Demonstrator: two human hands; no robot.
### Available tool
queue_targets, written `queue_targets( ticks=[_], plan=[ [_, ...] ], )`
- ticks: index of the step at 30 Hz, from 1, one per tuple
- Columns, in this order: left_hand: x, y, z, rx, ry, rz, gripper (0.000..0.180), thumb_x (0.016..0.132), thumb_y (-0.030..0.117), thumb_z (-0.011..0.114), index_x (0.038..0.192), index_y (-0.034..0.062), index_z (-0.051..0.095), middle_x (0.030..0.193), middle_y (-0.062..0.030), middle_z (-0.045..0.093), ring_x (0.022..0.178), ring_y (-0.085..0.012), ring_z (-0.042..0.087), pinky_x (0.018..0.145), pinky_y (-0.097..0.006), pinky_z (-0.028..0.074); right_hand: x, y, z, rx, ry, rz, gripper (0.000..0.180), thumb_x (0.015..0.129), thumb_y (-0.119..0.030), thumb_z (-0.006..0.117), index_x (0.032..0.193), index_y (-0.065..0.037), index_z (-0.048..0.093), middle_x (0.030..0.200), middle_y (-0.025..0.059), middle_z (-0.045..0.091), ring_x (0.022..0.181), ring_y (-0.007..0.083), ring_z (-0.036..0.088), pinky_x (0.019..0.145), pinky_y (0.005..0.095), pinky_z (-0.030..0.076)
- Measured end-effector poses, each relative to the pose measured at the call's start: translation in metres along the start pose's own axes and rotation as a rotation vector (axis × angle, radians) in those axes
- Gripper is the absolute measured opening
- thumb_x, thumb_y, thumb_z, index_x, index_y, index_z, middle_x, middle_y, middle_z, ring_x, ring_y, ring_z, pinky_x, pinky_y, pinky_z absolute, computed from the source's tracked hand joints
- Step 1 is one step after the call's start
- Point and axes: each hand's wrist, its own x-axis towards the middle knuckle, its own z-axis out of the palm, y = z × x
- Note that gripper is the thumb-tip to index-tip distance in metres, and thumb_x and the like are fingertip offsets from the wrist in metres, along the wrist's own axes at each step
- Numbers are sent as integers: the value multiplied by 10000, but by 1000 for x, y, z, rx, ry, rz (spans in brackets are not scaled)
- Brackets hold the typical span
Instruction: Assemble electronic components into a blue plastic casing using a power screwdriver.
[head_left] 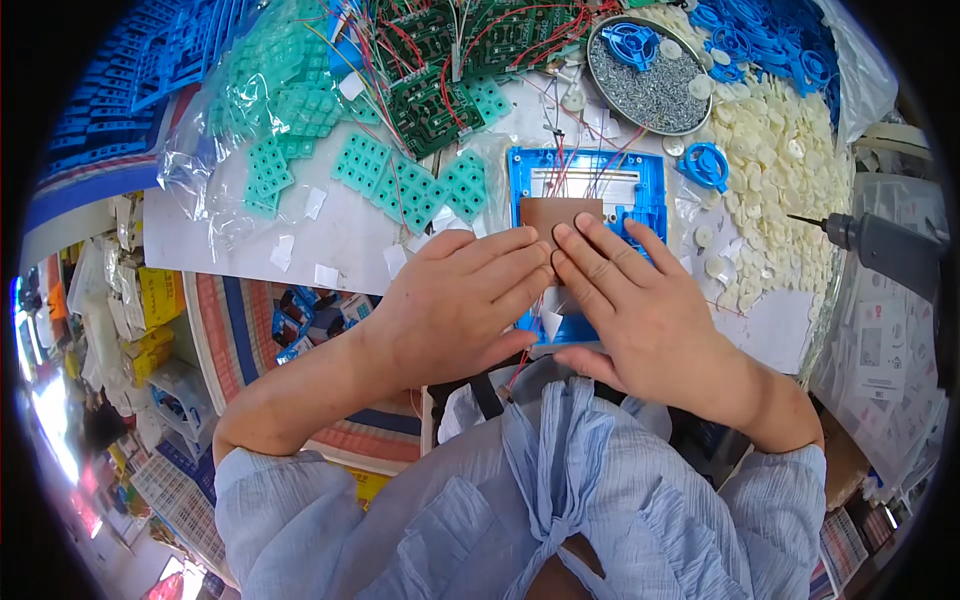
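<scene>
A blue plastic housing (655,180) lies in front of me, with a brown rectangular board (540,211) over its middle. Thin red and white wires (562,172) run up from the board's far side. My left hand (460,290) reaches in from the left, fingers stretched out, their tips on the board. From the right, my right hand (640,305) lays its spread fingers on the same board, the tips of both hands meeting near its centre. Both palms hide the housing's near part. A small white scrap (551,322) shows between the hands.
Green circuit boards (430,105) with wires lie at the back, beside turquoise rubber keypads (390,180). A round tray (650,85) holds many small screws. Cream plastic discs (770,150) are heaped at the right, near a power screwdriver (880,245). Blue parts (120,90) fill the far left.
</scene>
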Motion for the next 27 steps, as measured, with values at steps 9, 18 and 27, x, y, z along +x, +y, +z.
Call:
queue_targets(
  ticks=[9, 18, 27],
  plan=[
    [-3, 0, 1, 29, 31, -21, 576, 806, 326, 783, 1302, 61, 657, 1391, -113, 620, 1319, -300, 577, 903, -426, 497, 8, 0, -6, 40, -75, 17, 896, 823, -493, 743, 1465, 70, 473, 1568, 222, 432, 1486, 379, 372, 1212, 530, 284],
    [43, -15, -32, -174, 56, 17, 372, 822, 215, 777, 1150, 59, 699, 1178, -98, 708, 1072, -316, 682, 838, -439, 526, 7, -1, 0, -43, -49, 8, 911, 792, -554, 751, 1403, 84, 526, 1531, 234, 460, 1457, 386, 399, 1201, 541, 292],
    [234, -77, -6, 412, -79, 51, 145, 827, 243, 743, 898, 117, 755, 905, -99, 732, 899, -283, 706, 815, -457, 515, 6, -6, -9, 28, 50, 20, 837, 813, -559, 737, 1336, 77, 586, 1483, 214, 510, 1429, 379, 425, 1176, 560, 306]
  ],
)
